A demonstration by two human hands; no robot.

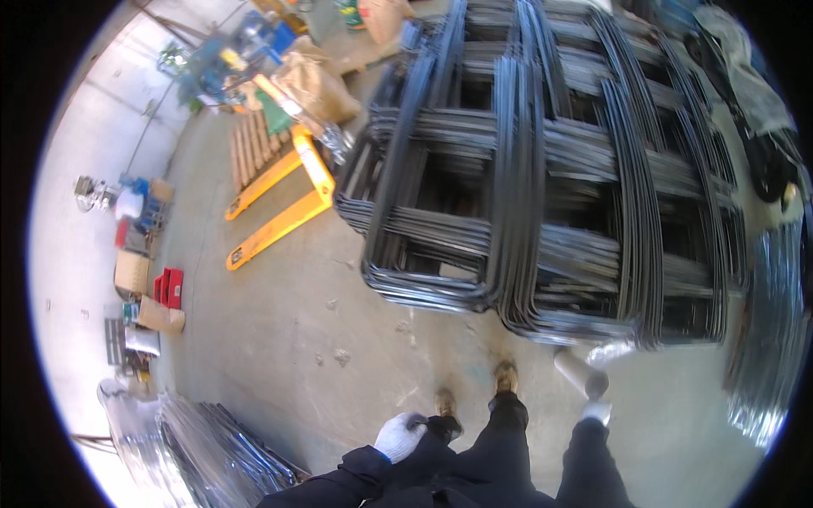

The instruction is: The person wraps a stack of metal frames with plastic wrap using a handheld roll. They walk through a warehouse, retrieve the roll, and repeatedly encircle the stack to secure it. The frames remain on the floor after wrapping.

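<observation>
Blur is obscuring the right hand's [597, 412] fingers beside the pale cylinder [576, 370], leaving their hold unclear. Ahead of that grip, dark metal frames [519, 169] are running past the top edge; far left, 1 plastic-wrapped bundle [193, 442] is extending beyond the lower rim.

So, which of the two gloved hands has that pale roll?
The right hand: the pale roll extends just beyond it. The left hand, loosely curled, is well apart from it.
</observation>
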